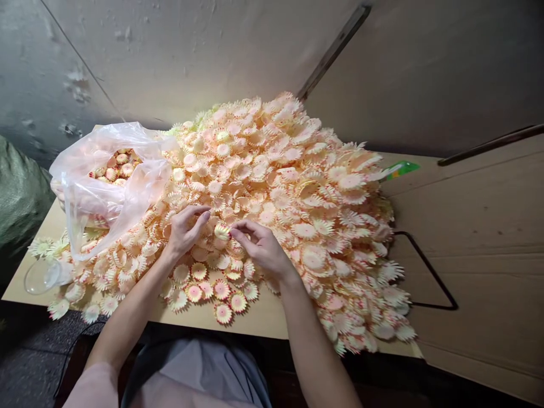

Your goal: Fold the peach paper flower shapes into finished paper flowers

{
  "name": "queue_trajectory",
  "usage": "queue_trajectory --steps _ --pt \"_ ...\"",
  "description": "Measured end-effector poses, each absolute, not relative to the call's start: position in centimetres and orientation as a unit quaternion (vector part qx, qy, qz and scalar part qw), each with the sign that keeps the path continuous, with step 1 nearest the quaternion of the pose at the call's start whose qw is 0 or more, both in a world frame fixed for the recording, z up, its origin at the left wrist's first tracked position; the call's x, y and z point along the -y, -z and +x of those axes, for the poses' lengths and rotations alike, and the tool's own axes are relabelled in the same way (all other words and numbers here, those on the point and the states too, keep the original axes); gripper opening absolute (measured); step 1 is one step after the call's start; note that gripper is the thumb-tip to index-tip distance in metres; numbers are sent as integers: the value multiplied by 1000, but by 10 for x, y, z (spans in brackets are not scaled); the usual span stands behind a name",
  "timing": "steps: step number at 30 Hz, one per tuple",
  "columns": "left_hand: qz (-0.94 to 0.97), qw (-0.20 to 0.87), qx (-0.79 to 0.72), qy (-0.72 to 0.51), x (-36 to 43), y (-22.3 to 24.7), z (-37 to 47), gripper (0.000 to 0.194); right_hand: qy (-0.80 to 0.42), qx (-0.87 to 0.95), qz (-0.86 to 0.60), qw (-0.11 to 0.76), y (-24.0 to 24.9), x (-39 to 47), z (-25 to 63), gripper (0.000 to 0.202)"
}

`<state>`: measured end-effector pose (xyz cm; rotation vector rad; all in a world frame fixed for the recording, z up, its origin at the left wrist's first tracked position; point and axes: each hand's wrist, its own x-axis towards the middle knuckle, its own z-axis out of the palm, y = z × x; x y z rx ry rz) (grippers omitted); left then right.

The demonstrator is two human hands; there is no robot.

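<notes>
Scuffed grey wall (170,51) rises behind a tan worktop (267,320) in the head view, with a brown panel (480,226) at the right and a green sack (21,198) at the far left. Across the worktop spreads a large heap (306,215) of pale, frilled, flower-like pieces, some edged in red. Near its middle, the right hand (261,246) has its grip pinching a small yellow-and-red flower piece (222,231) between thumb and fingers, just above the heap. Beside it the left hand (187,229) is raised with thumb near fingers; whether that grip is spread or pressed together, I cannot tell. Red-rimmed pieces (221,289) lie face up at the front edge. To the left, a translucent plastic bag (76,164) holds smaller pieces (124,170), and a clear round dish (41,276) sits near the corner.
</notes>
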<state>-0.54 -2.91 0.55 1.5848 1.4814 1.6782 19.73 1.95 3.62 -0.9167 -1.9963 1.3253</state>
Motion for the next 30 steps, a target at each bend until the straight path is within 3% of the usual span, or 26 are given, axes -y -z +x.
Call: queue_trajectory --steps 6,11,14,20,25,30 --pt "606 302 -428 -598 29 -2 -3 37 -576 662 -343 336 -26 -25 191 23" --pt "553 311 -445 -632 26 3 -3 31 -606 624 -322 374 -23 -36 180 25" --pt "493 331 -450 -667 23 3 -7 37 -620 550 -331 452 -16 -53 170 31" --pt "466 357 -442 -679 17 -7 0 32 -553 477 -352 585 -16 -87 155 32" --pt "474 369 -439 -668 -8 -18 14 44 -680 431 -270 528 -17 -99 147 41" --pt "463 398 -449 -652 -43 -6 12 49 -726 397 -306 471 1 -109 140 44"
